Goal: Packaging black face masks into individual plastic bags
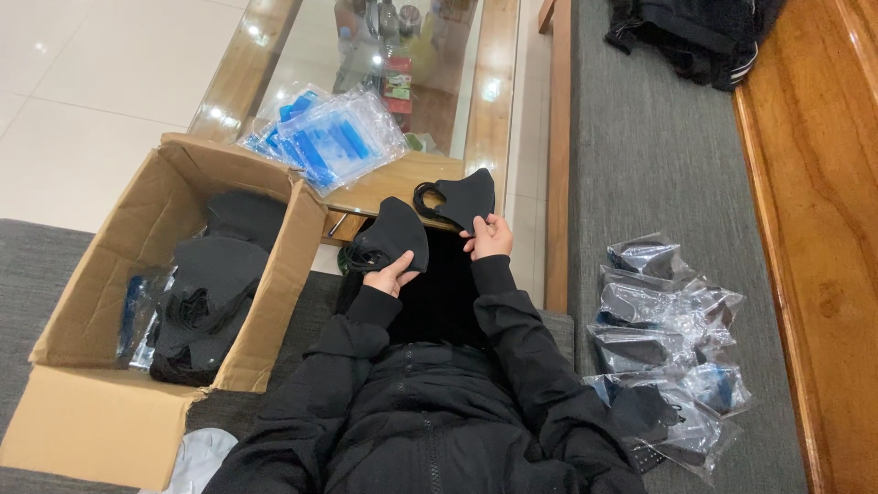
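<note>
A folded black fabric face mask (pixel 391 236) is pinched in the left hand (pixel 391 273), while a second black fabric mask (pixel 460 199) is pinched by its lower edge in the right hand (pixel 491 238). Both masks are held above the lap, just beside each other, the second up and to the right of the first, in front of the glass-topped wooden tabletop (pixel 439 174).

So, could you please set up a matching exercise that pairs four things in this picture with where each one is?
Things:
1. cardboard box
2. empty blue-and-clear bags
3. bagged masks
4. black mask

Places:
A. in the left hand
B. on the grey cushion, to the person's right
C. on the glass-topped table
D. to the person's left, with loose black masks inside

Pairs: 1-D, 2-C, 3-B, 4-A
</note>
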